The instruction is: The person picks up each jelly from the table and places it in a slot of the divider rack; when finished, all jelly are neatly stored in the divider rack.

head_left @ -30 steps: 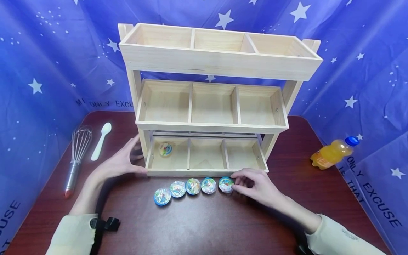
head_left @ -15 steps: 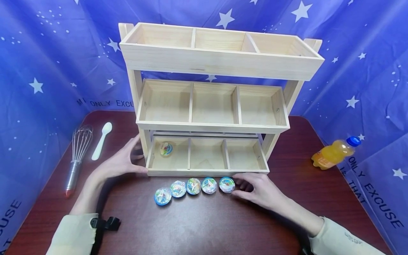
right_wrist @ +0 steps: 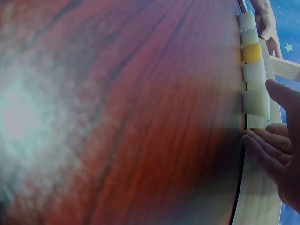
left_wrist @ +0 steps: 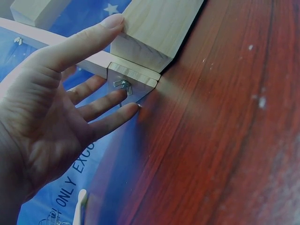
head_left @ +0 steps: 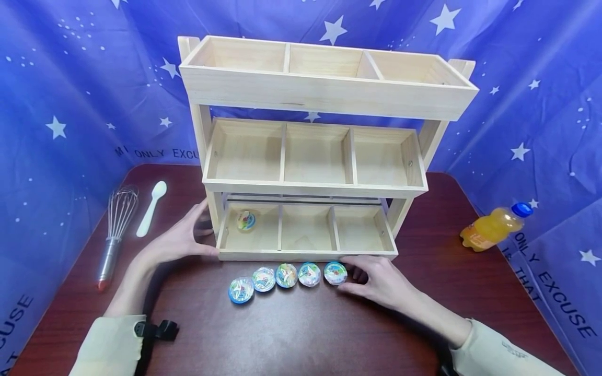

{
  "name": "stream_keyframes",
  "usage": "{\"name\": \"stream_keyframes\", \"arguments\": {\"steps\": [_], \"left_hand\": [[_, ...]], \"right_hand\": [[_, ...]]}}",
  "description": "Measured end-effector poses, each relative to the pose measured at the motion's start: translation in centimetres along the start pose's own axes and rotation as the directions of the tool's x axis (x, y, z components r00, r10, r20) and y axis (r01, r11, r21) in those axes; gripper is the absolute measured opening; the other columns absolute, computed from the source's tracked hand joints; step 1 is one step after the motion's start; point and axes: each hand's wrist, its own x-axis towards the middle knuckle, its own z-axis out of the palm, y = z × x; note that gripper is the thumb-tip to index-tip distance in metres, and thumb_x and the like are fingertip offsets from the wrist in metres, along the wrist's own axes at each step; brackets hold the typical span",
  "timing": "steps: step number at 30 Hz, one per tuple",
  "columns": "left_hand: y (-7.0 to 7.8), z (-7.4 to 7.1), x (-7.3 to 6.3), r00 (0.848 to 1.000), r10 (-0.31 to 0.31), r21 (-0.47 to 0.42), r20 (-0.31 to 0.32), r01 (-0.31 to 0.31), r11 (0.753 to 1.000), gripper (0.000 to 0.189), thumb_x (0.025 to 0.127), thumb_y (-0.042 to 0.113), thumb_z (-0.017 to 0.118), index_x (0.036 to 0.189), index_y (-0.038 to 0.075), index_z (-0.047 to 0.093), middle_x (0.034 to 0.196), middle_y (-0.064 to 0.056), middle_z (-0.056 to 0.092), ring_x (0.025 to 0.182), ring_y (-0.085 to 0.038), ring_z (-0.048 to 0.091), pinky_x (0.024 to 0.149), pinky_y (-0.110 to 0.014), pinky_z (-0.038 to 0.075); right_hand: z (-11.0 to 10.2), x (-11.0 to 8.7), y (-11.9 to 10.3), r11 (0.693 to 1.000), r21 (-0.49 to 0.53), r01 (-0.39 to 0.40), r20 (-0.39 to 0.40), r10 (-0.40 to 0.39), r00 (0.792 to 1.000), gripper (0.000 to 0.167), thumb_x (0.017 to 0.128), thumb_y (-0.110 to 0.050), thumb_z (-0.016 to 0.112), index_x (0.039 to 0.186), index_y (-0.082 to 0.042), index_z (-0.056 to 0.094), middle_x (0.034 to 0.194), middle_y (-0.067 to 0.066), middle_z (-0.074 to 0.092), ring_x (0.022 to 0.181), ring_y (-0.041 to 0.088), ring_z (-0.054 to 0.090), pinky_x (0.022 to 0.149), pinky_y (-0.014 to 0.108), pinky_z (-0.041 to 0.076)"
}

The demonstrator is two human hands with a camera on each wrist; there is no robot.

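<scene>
Five small cups would be too exact to grasp at a glance: several sealed jelly cups with printed film lids stand in a slightly bent row before a three-tier wooden rack. At the row's right end, my right hand has thumb and fingers spread beside the last jelly cup; in the right wrist view that pale cup sits near the thumb, fingers unclosed. My left hand touches the rack's lower left corner, thumb at the bottom tray, fingers extended by the leg. Another jelly cup lies in the bottom tray's left compartment.
A whisk and a white spoon lie on the table's left side. An orange drink bottle with a blue cap is at the right. Blue star-printed curtains surround the table.
My right hand's fingers have parted slightly from the rightmost jelly cup and shifted a little. My left hand stays at the rack's corner. The cups keep their places.
</scene>
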Motion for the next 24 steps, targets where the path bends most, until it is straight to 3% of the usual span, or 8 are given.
{"name": "stream_keyframes", "arguments": {"steps": [6, 13, 24], "left_hand": [[-0.05, 0.07, -0.01, 1.0, -0.003, -0.009, 0.009, 0.003, 1.0, 0.133, 0.071, 0.024, 0.097, 0.163, 0.046, 0.004, 0.161, -0.015, 0.028, 0.142, -0.04, 0.047, 0.106, -0.051, 0.054], [0.16, -0.06, 0.01, 1.0, 0.002, -0.01, 0.005, -0.002, 1.0, 0.133, 0.07, 0.023, 0.097, 0.163, 0.047, 0.004, 0.161, -0.015, 0.027, 0.142, -0.04, 0.047, 0.106, -0.05, 0.054], [-0.1, 0.16, -0.07, 1.0, 0.01, -0.012, -0.001, -0.01, 1.0, 0.133, 0.071, 0.022, 0.096, 0.163, 0.046, 0.004, 0.159, -0.016, 0.028, 0.14, -0.039, 0.048, 0.105, -0.05, 0.054]], "right_hand": [[0.29, 0.13, -0.17, 0.997, -0.079, 0.016, -0.003, -0.016, 1.0, 0.056, 0.075, -0.043, 0.09, 0.123, -0.017, 0.074, 0.094, -0.015, 0.072, 0.074, -0.003, 0.062, 0.067, 0.013, 0.05], [0.62, 0.43, -0.37, 0.987, -0.153, 0.047, -0.02, -0.05, 0.999, 0.059, 0.072, -0.045, 0.091, 0.121, -0.017, 0.075, 0.11, -0.006, 0.078, 0.094, 0.004, 0.071, 0.081, 0.029, 0.061], [0.9, 0.21, -0.64, 0.993, -0.115, 0.027, -0.036, -0.031, 0.999, 0.05, 0.072, -0.038, 0.093, 0.114, -0.018, 0.076, 0.093, -0.013, 0.074, 0.075, -0.003, 0.064, 0.067, 0.016, 0.053]]}}
